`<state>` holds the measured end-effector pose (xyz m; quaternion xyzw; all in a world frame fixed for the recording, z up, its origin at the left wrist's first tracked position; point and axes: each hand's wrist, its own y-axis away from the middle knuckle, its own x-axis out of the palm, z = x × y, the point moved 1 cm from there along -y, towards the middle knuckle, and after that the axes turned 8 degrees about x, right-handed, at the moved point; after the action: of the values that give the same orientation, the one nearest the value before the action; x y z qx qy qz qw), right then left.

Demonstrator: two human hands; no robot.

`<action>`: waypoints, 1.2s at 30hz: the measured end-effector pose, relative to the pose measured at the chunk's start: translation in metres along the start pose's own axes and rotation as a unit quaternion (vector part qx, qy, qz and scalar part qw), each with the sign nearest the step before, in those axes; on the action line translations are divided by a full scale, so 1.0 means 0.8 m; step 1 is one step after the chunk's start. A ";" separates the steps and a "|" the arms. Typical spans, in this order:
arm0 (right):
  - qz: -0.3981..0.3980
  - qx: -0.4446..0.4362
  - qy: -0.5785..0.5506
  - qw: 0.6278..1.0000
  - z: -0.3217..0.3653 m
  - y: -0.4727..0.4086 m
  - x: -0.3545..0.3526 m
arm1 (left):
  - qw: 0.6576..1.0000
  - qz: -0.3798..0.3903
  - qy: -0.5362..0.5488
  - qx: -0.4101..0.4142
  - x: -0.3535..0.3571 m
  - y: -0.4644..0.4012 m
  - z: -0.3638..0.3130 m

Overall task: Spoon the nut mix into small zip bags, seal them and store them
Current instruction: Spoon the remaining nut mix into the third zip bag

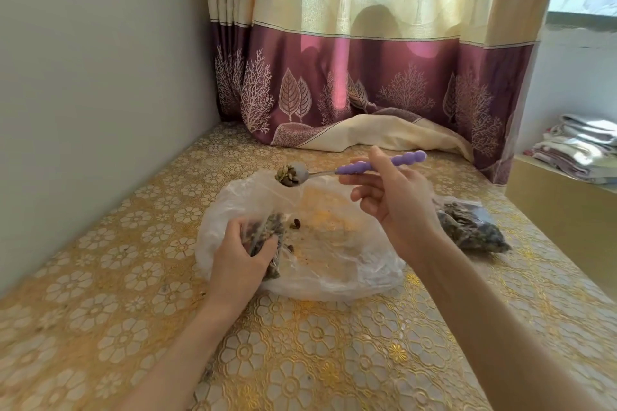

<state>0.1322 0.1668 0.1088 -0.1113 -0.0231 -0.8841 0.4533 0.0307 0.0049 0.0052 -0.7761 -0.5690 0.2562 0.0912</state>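
Note:
A large crumpled clear plastic bag lies on the table with a few loose nut bits on it. My left hand grips a small zip bag partly filled with nut mix, resting on that plastic. My right hand holds a spoon by its purple beaded handle, raised above the plastic. The spoon's bowl carries a heap of nut mix. A filled zip bag of dark nut mix lies to the right, partly hidden behind my right wrist.
The table wears a gold floral cloth. A grey wall runs along the left. A cream and purple curtain hangs behind, its hem pooled on the table. Folded cloths sit on a ledge at the right.

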 end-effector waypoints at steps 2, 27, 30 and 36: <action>0.020 -0.030 0.043 0.998 -0.003 0.005 0.008 | 1.000 -0.001 -0.002 -0.003 0.000 0.000 0.000; -0.072 -0.005 0.114 0.991 -0.075 0.017 -0.012 | 0.987 -0.063 0.149 0.004 -0.030 -0.015 -0.022; -0.047 0.017 0.134 0.990 -0.081 0.016 -0.004 | 0.987 -0.065 0.148 -0.004 -0.034 -0.019 -0.021; 0.011 0.055 0.144 0.988 -0.096 0.017 0.005 | 0.989 -0.038 0.142 -0.023 -0.029 -0.022 -0.010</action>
<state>0.1272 0.1448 0.0339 0.0422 -0.0052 -0.8831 0.4673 0.0144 -0.0095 0.0264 -0.7843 -0.5852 0.1265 0.1624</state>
